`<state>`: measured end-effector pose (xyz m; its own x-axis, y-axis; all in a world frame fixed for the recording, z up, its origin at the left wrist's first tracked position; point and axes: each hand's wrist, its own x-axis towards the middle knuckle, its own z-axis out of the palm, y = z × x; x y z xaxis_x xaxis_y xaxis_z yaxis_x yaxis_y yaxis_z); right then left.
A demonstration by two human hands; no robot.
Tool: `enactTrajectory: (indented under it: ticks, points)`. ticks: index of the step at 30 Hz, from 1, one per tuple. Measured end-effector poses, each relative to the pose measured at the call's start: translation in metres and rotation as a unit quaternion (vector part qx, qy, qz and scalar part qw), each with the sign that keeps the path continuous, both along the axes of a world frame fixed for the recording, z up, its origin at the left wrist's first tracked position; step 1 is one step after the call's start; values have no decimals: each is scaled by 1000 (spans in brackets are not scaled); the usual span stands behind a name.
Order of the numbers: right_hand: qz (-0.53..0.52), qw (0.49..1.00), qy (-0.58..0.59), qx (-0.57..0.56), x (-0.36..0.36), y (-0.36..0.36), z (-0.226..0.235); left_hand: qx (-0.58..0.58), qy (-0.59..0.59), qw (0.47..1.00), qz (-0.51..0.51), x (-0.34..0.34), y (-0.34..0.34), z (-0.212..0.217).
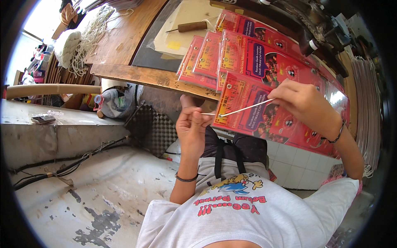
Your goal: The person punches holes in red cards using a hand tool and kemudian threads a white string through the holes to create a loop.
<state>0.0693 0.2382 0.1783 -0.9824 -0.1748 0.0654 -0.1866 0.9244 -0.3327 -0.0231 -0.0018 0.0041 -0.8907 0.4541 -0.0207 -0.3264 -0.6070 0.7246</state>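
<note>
A length of white cord [250, 108] runs between my two hands, passing at the eyelet near the left edge of a red printed plastic-covered card [264, 120]. My left hand [192, 130] is closed in a pinch on the short end of the cord, just left of the card. Over the card's middle, my right hand [300, 101] pinches the longer part and holds it fairly taut. Several more red cards [231, 51] with metal eyelets lie overlapped on the workbench, partly under the front one, which juts past the bench edge.
An awl [192, 27] with a wooden handle lies on the bench [120, 72] behind the cards. Loose white strings [89, 39] hang beside a cord bundle [67, 48] at far left. A tall stack of sheets [366, 99] stands at right. Black cables [78, 159] cross the left wall.
</note>
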Motion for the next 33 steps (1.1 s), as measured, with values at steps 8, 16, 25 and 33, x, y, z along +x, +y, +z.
enactTrajectory:
  ticks: [8, 16, 25, 33]
  points:
    - [-60, 997, 43, -20, 23, 10, 0, 22, 35, 999, -5, -7, -13, 11]
    - [-68, 990, 102, -68, 37, 4, 26, 51, 251, 962, -100, -3, -15, 55]
    - [-99, 982, 103, -125, 63, 12, 31, 46, 431, 901, -33, -33, 3, 130]
    - [-152, 946, 161, -237, 68, 27, 61, 42, 531, 844, -56, -39, 63, 213]
